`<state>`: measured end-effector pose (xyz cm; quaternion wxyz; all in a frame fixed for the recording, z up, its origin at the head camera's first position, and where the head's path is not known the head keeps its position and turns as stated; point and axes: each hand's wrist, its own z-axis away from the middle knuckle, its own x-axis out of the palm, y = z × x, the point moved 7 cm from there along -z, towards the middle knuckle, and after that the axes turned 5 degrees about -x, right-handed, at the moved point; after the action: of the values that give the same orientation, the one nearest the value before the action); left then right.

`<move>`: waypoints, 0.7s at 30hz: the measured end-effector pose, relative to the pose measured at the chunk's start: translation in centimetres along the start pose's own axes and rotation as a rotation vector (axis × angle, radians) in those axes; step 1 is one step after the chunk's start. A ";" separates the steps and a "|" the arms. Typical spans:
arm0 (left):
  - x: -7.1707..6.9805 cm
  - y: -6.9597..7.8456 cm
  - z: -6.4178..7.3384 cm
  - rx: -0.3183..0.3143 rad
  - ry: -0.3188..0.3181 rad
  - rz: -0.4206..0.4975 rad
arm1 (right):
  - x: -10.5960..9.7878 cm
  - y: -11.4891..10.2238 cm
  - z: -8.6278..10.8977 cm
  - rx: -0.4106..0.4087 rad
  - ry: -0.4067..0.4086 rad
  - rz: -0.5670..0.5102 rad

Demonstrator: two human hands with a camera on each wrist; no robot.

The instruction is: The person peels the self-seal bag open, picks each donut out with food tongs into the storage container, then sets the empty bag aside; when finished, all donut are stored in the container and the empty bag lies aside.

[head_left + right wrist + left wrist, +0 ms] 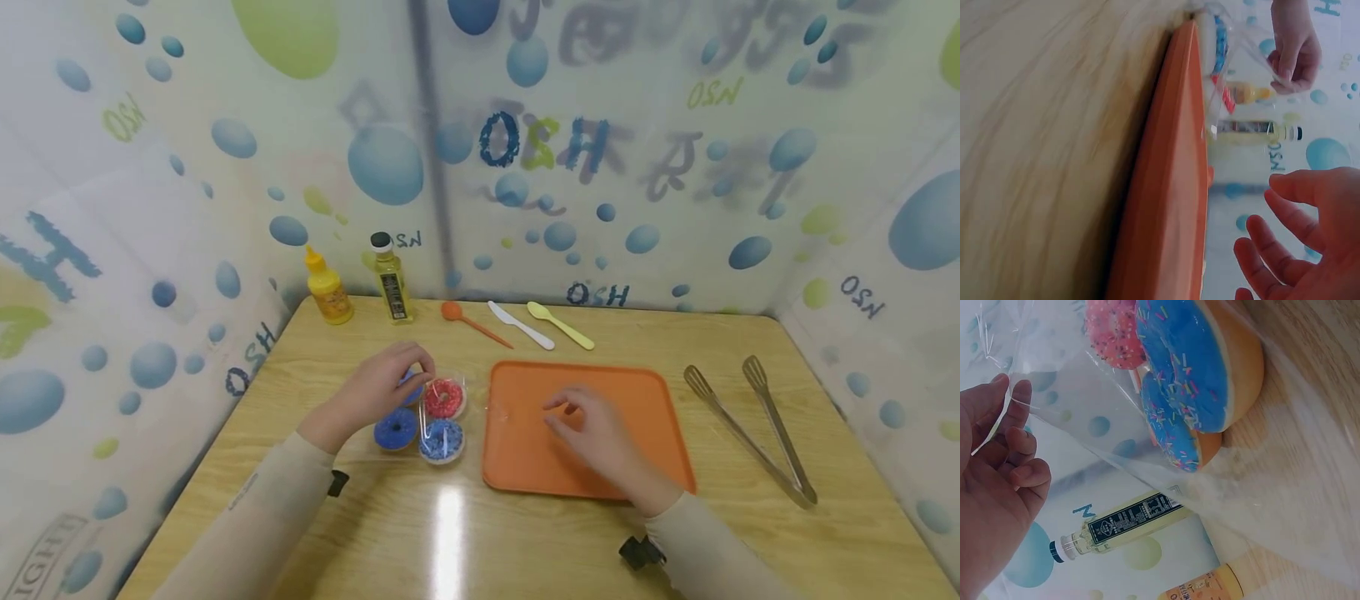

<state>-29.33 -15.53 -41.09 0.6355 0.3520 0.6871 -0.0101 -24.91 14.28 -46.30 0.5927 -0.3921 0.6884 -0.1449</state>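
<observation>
My left hand [378, 383] pinches the edge of a clear plastic bag [1094, 387] between thumb and forefinger. Inside or under the film lie several toy doughnuts: a pink one [444, 399], a blue sprinkled one [442, 442] in front of it, and a darker blue one [395, 429] at left. Another blue doughnut shows only partly behind the left hand. Above the orange tray [517, 467] hovers my right hand [596, 433], fingers loosely bent, holding nothing. In the right wrist view the tray's rim stands below that hand, apart from it.
Along the back stand a yellow squeeze bottle [330, 296] and an oil bottle [393, 287]. Right of them lie an orange spoon [480, 327], a white knife [521, 325] and a yellow spoon [561, 325]. Metal tongs [780, 458] lie spread at the right.
</observation>
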 end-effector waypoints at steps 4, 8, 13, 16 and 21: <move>0.0 0.0 -0.1 -0.007 0.006 -0.001 | -2.1 1.6 1.0 -0.041 0.046 0.062; 0.0 -0.1 -0.1 -0.011 0.010 -0.003 | -4.2 3.2 2.2 -0.094 0.100 0.134; 0.4 -0.3 0.0 -0.031 -0.014 0.005 | -7.2 5.6 4.1 -0.089 0.170 0.230; 0.7 -0.4 0.1 -0.044 -0.027 0.010 | -9.2 7.4 5.2 -0.070 0.210 0.272; 0.9 -0.5 0.3 -0.068 -0.041 0.018 | -12.1 10.0 7.3 -0.018 0.227 0.296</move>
<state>-29.20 -15.61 -42.14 0.6611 0.3359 0.6708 0.0119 -21.93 31.35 -46.32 0.5225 -0.2727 0.8024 -0.0934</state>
